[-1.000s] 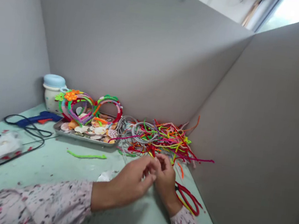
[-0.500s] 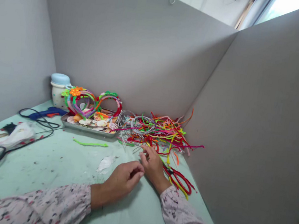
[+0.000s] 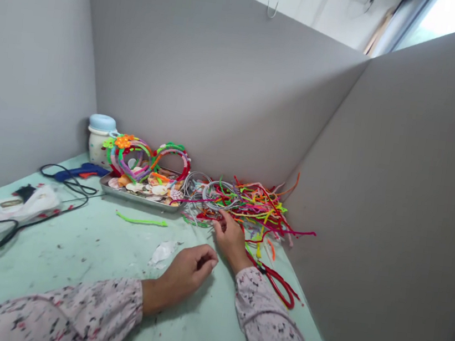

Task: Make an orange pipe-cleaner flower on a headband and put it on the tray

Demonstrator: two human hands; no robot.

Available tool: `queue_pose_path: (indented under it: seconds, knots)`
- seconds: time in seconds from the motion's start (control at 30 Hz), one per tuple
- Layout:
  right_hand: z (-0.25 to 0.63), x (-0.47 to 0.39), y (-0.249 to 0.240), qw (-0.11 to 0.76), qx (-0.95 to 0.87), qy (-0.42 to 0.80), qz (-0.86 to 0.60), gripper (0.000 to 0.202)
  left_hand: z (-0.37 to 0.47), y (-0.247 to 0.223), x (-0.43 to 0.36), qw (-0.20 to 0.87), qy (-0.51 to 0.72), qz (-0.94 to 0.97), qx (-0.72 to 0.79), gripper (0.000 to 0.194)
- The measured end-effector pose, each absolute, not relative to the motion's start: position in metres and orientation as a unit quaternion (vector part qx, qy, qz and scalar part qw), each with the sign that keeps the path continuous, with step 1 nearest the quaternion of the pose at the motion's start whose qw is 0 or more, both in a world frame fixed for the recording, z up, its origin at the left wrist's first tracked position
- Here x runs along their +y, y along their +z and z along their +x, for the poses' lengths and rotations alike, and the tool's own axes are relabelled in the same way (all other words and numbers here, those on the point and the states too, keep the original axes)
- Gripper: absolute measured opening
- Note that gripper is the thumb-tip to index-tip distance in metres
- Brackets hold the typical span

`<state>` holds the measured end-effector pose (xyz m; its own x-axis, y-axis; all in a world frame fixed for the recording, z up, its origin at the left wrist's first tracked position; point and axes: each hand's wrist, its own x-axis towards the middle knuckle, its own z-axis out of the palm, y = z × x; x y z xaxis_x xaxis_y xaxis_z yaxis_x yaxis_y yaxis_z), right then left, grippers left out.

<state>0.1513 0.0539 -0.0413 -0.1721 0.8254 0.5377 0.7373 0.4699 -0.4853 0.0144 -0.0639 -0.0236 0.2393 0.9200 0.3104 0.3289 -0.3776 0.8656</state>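
Observation:
My left hand (image 3: 182,275) rests low over the table, its fingers loosely curled toward the thumb; nothing shows in it. My right hand (image 3: 231,242) reaches to the near edge of a tangled pile of colourful pipe cleaners (image 3: 263,203), thumb and fingers apart. Coils of grey wire (image 3: 220,194) lie at the pile's left side, just beyond the right fingertips. To the right of that wrist is a red-handled tool (image 3: 281,286), partly hidden by the sleeve. A crumpled white scrap (image 3: 163,252) lies beside my left hand, and a single green pipe cleaner (image 3: 141,220) farther back.
A metal tray (image 3: 140,199) of shells holds pipe-cleaner-wrapped headbands (image 3: 136,161). Behind it stands a blue-lidded jar (image 3: 100,140). A blue glue gun (image 3: 80,172) with black cord (image 3: 21,226) and a white plastic bag (image 3: 6,211) lie left. Grey partitions (image 3: 206,78) enclose the table.
My right hand has moved forward and slightly left, closer to the wire coils and pile. My left hand keeps its curled pose. The camera view has shifted slightly.

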Motion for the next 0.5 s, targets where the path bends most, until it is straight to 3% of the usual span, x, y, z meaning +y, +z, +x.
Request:
queue_pose_path:
  seconds: [0.23,0.5]
  knots:
    - [0.148,0.037,-0.038,0.407,-0.777,0.093,-0.471,0.019,0.014,-0.019,-0.067,0.331,0.444,0.704,0.444,0.017]
    - [0.156,0.035,-0.036,0.535,-0.663,0.208,-0.480,0.040,0.002,-0.012,-0.055,0.363,0.523,0.624,0.453,0.019]
